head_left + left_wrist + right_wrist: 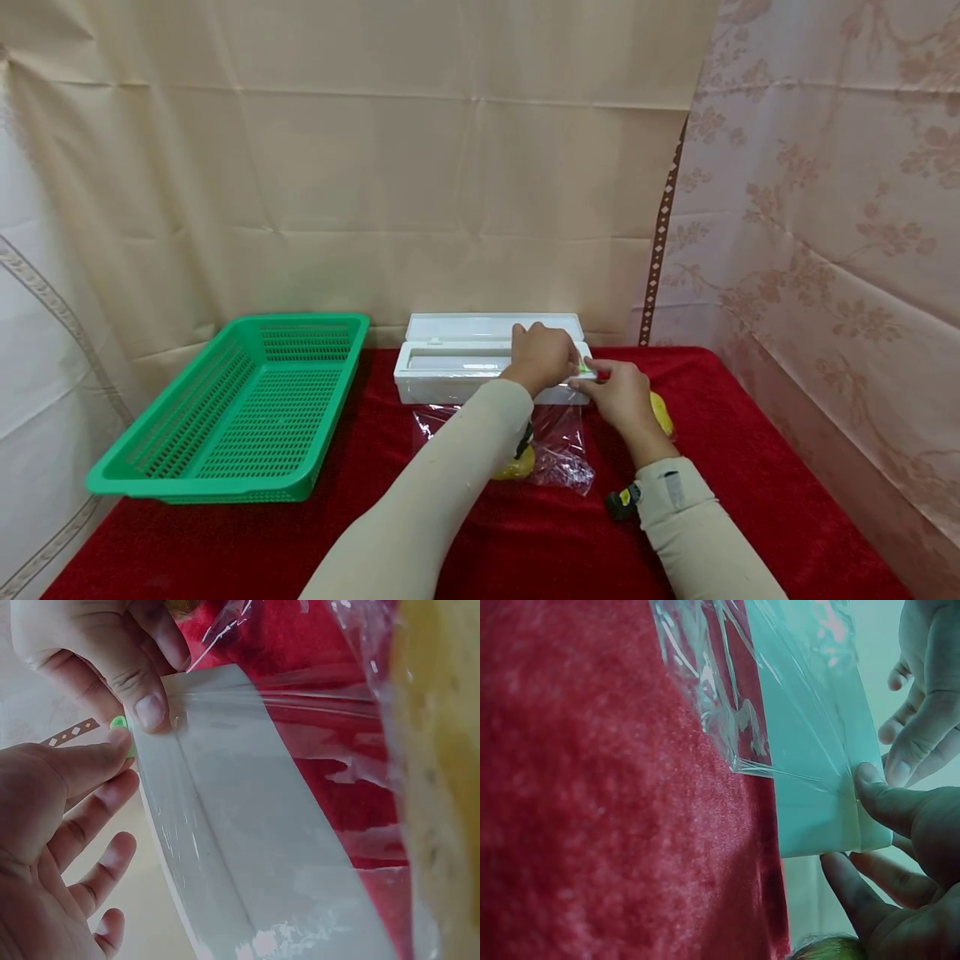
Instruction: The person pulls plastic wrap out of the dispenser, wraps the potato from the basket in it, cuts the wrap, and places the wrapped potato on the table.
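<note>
A white cling film dispenser (431,387) stands with its lid raised at the back of the table. My left hand (543,358) reaches across to its right end, thumb and index finger pinching a small green slider (118,722) on the edge. At the same end my right hand (622,396) grips the corner, its thumb pressing the film against the box. Clear cling film (558,442) runs from the box's front down onto the cloth. A yellow fruit (517,464) lies at the film, partly hidden by my left forearm.
At the left stands a green plastic basket (277,408) with slotted sides. Another yellow fruit (660,412) lies beside my right wrist, partly hidden. Red cloth (570,550) covers the table, and a beige curtain (360,167) hangs close behind it.
</note>
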{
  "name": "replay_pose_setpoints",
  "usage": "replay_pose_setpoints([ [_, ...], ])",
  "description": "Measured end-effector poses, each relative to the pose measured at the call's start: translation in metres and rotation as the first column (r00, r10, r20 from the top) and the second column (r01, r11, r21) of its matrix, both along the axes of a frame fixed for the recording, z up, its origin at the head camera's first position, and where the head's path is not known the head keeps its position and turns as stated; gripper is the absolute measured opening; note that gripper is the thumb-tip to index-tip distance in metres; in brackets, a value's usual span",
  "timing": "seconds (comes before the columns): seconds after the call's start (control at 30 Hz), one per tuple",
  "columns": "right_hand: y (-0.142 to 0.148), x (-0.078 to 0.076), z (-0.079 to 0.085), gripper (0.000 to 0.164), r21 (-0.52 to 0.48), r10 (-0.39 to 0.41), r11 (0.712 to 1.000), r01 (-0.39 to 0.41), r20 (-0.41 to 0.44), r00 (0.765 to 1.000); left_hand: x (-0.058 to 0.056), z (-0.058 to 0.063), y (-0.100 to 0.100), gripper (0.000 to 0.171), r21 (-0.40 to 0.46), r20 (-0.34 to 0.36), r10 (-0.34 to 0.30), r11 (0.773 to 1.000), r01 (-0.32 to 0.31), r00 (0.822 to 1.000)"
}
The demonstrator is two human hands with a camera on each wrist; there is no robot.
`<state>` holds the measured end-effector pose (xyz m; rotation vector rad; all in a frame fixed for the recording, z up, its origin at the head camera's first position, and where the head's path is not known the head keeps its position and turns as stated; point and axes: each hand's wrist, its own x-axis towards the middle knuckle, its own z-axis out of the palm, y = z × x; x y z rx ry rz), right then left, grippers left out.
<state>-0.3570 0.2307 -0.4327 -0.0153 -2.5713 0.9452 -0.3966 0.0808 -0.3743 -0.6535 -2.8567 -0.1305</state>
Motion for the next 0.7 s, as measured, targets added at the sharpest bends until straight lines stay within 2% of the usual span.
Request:
replay_pose_setpoints([
  [0.47, 0.002, -0.002, -0.001, 0.055, -0.002, -0.009, 1.0, 0.009, 0.026, 1.0, -0.004, 0.002, -0.019, 0.007, 0.023, 0.002, -0.016, 1.0, 0.015, 1.0],
  [0.7, 0.001, -0.002, -0.001, 0.056, -0.018, 0.001, 1.0, -0.001, 0.032, 0.999, -0.001, 0.004, -0.031, 0.008, 0.029, 0.021, -0.023, 0.999, 0.023, 1.0],
])
